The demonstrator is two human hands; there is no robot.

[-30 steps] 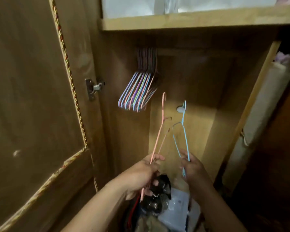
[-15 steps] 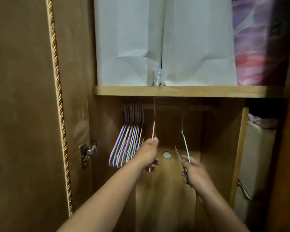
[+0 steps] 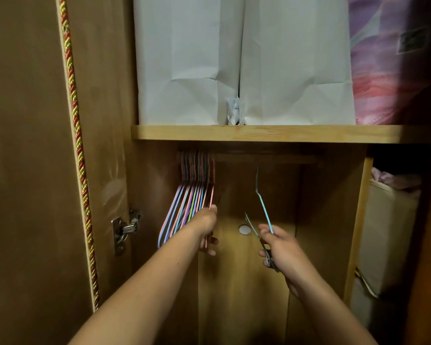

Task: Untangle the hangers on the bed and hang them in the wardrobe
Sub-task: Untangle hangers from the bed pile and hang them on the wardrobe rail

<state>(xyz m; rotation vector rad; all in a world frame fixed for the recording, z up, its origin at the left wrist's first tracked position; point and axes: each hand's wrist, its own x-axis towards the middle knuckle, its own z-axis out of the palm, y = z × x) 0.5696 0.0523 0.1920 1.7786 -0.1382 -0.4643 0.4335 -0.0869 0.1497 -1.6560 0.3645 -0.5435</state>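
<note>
From the head view, our left hand (image 3: 205, 226) pinches the pink hanger (image 3: 211, 195) beside the hung bunch (image 3: 184, 202), our right hand (image 3: 279, 247) grips the blue hanger (image 3: 263, 202) below the rail (image 3: 264, 159), so we should lift each hook over squarely.

A home bedroom wardrobe is seen: coloured wire hangers (image 3: 184, 207) are hung beneath a wooden shelf (image 3: 271, 133), where white paper bags (image 3: 234, 58) and floral bedding (image 3: 391, 58) are stored.
</note>
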